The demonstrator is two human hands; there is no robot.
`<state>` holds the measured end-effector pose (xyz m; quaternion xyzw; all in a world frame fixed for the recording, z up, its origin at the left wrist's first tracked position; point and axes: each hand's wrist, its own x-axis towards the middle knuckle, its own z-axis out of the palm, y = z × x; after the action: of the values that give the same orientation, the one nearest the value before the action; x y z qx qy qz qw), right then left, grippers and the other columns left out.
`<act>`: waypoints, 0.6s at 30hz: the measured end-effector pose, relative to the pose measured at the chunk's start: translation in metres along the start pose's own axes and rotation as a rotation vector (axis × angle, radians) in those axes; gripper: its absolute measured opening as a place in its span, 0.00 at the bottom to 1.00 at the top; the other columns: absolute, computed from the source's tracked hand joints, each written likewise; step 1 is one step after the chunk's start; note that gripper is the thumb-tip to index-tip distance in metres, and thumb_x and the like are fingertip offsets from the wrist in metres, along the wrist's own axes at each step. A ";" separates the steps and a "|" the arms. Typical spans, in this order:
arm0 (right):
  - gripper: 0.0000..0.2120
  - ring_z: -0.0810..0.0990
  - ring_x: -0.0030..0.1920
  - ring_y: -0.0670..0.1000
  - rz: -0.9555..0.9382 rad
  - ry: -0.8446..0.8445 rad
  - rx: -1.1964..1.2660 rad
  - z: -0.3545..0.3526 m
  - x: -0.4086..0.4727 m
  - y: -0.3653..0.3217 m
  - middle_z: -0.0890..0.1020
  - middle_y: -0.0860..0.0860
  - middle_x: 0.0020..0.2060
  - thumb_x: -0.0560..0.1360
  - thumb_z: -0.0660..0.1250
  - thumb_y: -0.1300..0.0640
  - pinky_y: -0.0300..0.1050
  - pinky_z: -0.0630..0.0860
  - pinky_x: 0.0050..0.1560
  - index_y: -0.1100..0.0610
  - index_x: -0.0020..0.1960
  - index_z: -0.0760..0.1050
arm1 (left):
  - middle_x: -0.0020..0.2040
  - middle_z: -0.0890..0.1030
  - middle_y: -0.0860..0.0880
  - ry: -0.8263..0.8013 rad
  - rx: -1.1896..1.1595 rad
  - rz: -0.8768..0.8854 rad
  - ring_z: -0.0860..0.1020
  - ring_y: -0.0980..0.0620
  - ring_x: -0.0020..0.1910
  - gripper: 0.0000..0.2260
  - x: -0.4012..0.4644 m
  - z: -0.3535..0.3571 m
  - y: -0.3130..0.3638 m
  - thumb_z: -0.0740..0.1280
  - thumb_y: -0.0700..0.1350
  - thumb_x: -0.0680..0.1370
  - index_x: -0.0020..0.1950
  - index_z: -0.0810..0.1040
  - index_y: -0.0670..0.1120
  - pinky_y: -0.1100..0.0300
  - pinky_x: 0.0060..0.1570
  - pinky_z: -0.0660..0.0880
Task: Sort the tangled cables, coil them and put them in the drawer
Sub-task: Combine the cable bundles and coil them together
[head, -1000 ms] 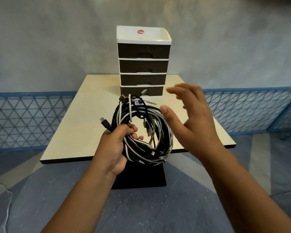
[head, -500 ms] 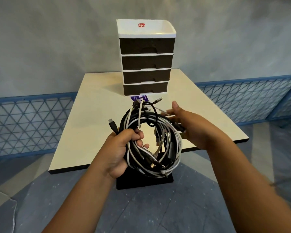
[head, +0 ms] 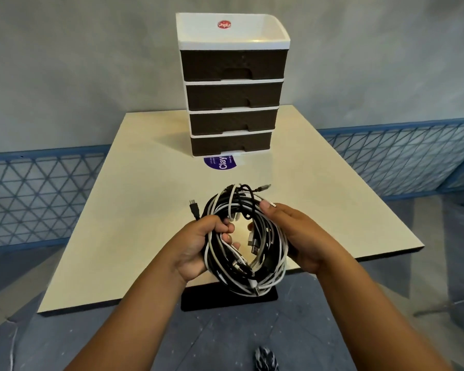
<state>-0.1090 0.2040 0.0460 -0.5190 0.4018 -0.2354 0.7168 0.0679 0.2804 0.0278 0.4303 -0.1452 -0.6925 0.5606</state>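
Observation:
A tangled bundle of black and white cables [head: 263, 266] hangs in a rough ring above the near edge of the table. My left hand [head: 198, 247] grips its left side, fingers curled through the ring. My right hand [head: 298, 236] holds the right side, thumb on top. Several plug ends stick out at the top and inside the ring. A drawer unit [head: 232, 103] with dark fronts and a white frame stands at the far middle of the table, all its drawers shut.
The cream table [head: 123, 223] has a dark edge and a black pedestal base [head: 198, 298]. A purple round sticker [head: 221, 162] lies in front of the drawer unit. Blue mesh fencing [head: 38, 194] runs behind the table on both sides. A grey wall stands behind.
My right hand came in from open air and closed on the right side of the bundle. The view has moved closer to the table and drawer unit.

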 end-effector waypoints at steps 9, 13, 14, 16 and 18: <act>0.19 0.85 0.50 0.56 0.154 -0.002 0.016 -0.065 0.091 0.013 0.86 0.55 0.49 0.78 0.64 0.44 0.54 0.81 0.55 0.58 0.60 0.78 | 0.33 0.73 0.46 0.107 -0.017 -0.162 0.73 0.55 0.25 0.04 0.110 0.004 -0.003 0.61 0.35 0.69 0.41 0.74 0.40 0.55 0.39 0.79; 0.17 0.85 0.52 0.58 0.188 0.005 0.004 -0.079 0.115 0.017 0.86 0.56 0.49 0.79 0.64 0.45 0.52 0.82 0.51 0.58 0.59 0.77 | 0.35 0.77 0.45 0.175 0.020 -0.177 0.76 0.53 0.27 0.06 0.133 0.006 -0.001 0.60 0.35 0.73 0.45 0.76 0.38 0.56 0.39 0.81; 0.18 0.85 0.53 0.58 0.182 0.002 -0.012 -0.081 0.120 0.018 0.86 0.55 0.50 0.79 0.64 0.45 0.51 0.82 0.51 0.57 0.59 0.77 | 0.37 0.77 0.44 0.188 0.044 -0.184 0.77 0.52 0.28 0.07 0.137 0.005 0.000 0.60 0.36 0.74 0.45 0.78 0.38 0.56 0.40 0.80; 0.19 0.85 0.52 0.55 0.152 0.008 -0.080 -0.084 0.128 0.021 0.86 0.53 0.50 0.78 0.65 0.43 0.54 0.80 0.57 0.56 0.59 0.77 | 0.39 0.79 0.42 0.193 0.115 -0.164 0.80 0.49 0.33 0.09 0.142 0.005 0.003 0.60 0.36 0.76 0.47 0.80 0.37 0.56 0.40 0.79; 0.18 0.85 0.51 0.51 0.122 0.042 -0.157 -0.086 0.133 0.027 0.86 0.51 0.50 0.77 0.65 0.40 0.55 0.79 0.59 0.53 0.57 0.78 | 0.43 0.82 0.40 0.201 0.202 -0.106 0.81 0.49 0.35 0.09 0.144 0.006 0.006 0.59 0.35 0.78 0.47 0.79 0.37 0.57 0.40 0.81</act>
<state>-0.1062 0.0655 -0.0352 -0.5432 0.4649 -0.1701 0.6782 0.0673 0.1469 -0.0268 0.5587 -0.1341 -0.6564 0.4888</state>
